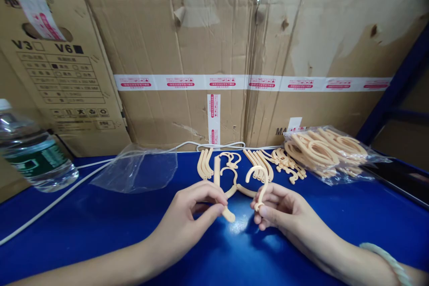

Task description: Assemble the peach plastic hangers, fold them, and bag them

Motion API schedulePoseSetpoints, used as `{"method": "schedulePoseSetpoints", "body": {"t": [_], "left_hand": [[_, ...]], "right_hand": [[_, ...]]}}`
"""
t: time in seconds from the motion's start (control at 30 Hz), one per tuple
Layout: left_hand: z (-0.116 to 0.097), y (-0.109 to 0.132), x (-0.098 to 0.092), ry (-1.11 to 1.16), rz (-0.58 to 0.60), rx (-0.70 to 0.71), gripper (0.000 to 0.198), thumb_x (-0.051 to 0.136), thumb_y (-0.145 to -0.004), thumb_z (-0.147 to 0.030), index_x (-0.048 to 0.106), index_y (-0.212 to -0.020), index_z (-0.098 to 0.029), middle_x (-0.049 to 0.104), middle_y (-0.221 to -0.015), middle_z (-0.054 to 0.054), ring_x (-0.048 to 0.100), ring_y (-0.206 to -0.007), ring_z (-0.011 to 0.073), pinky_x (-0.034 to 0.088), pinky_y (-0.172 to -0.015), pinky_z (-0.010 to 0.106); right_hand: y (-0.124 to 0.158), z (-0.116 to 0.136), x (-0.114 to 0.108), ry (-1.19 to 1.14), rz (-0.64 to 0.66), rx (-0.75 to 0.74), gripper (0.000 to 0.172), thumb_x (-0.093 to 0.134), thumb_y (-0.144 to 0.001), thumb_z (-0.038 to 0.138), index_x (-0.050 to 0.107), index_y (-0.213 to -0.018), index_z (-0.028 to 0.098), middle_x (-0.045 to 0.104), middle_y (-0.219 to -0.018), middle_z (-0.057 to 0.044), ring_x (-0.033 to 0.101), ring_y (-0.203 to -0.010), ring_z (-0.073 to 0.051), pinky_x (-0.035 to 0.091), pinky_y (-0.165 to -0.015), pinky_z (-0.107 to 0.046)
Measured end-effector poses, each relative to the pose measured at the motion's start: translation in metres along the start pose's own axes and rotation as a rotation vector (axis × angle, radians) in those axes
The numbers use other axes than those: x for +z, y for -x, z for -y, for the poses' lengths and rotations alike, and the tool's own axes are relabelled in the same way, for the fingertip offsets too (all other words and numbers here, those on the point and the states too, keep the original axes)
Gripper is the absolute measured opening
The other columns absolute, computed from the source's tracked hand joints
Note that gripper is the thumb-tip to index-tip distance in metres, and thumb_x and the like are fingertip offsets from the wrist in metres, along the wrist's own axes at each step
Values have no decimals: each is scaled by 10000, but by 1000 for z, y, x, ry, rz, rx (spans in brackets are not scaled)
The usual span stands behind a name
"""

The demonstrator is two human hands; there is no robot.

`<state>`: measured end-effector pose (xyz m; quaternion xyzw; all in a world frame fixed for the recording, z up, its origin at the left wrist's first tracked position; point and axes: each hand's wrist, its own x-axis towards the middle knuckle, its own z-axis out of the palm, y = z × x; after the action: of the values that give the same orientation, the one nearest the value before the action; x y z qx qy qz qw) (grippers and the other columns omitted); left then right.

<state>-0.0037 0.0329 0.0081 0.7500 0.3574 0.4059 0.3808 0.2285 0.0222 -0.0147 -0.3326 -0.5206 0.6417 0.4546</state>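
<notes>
My left hand [192, 214] pinches a beige plastic hanger arm [217, 172]; its rounded lower end sticks out below my thumb. In the fingers of my right hand [288, 212] is a beige hanger hook [267, 181], gripped at its base with the curve upward. The two pieces are apart. Just behind my hands lies a hanger [246, 191] with a hook and two arms joined, partly hidden by my hands. Loose hanger arms [205, 164] lie farther back on the blue table, with more arms [258, 163] to their right. Several loose hooks [284, 161] lie beside those.
A clear bag of beige hanger parts [325, 152] lies at the back right, near a dark flat object [398, 178]. On the left are a crumpled clear bag [140, 170], a white cable [50, 212] and a water bottle [36, 156]. Cardboard boxes [187, 44] stand behind.
</notes>
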Motion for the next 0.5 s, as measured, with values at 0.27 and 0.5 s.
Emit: {"method": "schedulePoseSetpoints", "body": {"t": [0.27, 0.5], "left_hand": [[8, 0, 4, 187, -22, -118, 162, 643, -795, -226, 486, -764, -200, 583, -746, -22, 634, -703, 136, 557, -690, 284], [10, 0, 7, 341, -131, -62, 369, 645, -775, -189, 283, -819, -246, 506, -746, -66, 597, -656, 94, 557, -621, 240]], "right_hand": [[0, 2, 3, 54, 7, -15, 266, 789, -756, 329, 584, -807, 166, 654, -817, -19, 662, -720, -130, 554, -636, -225], [0, 2, 3, 93, 53, -45, 248, 767, -783, 323, 571, -786, 170, 653, -790, -13, 651, -715, -118, 543, -627, -208]]}}
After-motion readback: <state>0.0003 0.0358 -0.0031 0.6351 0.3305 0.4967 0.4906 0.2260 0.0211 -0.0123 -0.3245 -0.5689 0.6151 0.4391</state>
